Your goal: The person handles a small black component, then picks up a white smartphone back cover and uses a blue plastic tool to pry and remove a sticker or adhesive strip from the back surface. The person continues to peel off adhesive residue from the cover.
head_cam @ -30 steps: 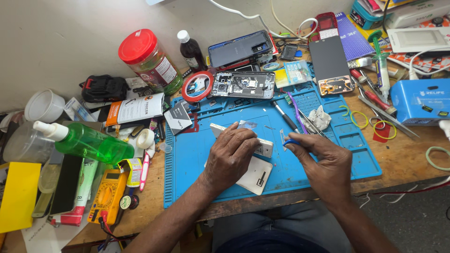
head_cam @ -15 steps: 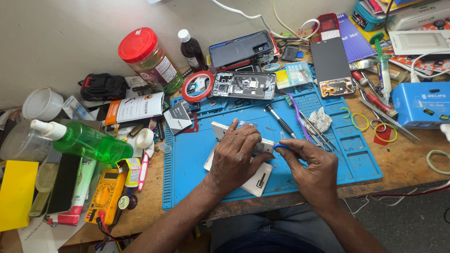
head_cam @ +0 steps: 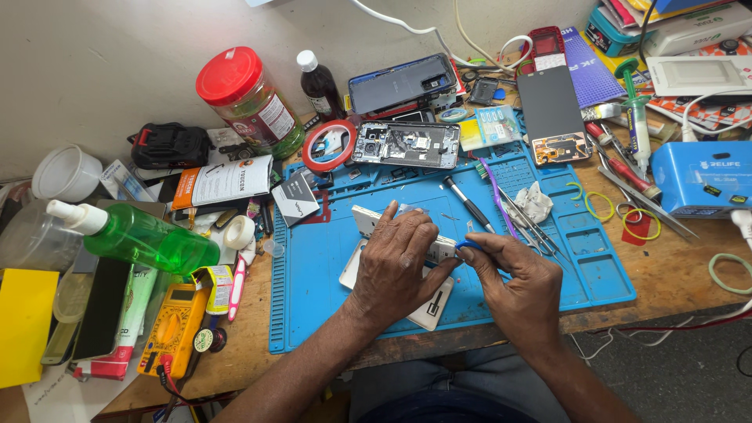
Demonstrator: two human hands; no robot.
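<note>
A white phone part point(head_cam: 368, 221) is being pressed down on the blue work mat point(head_cam: 329, 258) by the left hand point(head_cam: 395, 262), whose fingers are being laid flat and narrow across it. A second white panel point(head_cam: 429, 307) is being partly covered beneath that hand, toward six o'clock. A small blue tool point(head_cam: 468, 244) is being pinched between thumb and forefinger of the right hand point(head_cam: 521, 278), closed narrowly on it, and its tip is being held against the part's edge at three o'clock from the left hand.

At twelve o'clock from the hands, an opened phone chassis point(head_cam: 406, 144) is being kept at the mat's far edge, with a red tape ring point(head_cam: 330, 146) just beside it at nine o'clock. A black-handled screwdriver point(head_cam: 468, 204) and tweezers point(head_cam: 526, 223) are being left at one o'clock. A green spray bottle point(head_cam: 137, 239) and a yellow multimeter point(head_cam: 174, 329) are being kept on the counter point(head_cam: 674, 274) at nine and eight o'clock, well apart from the hands.
</note>
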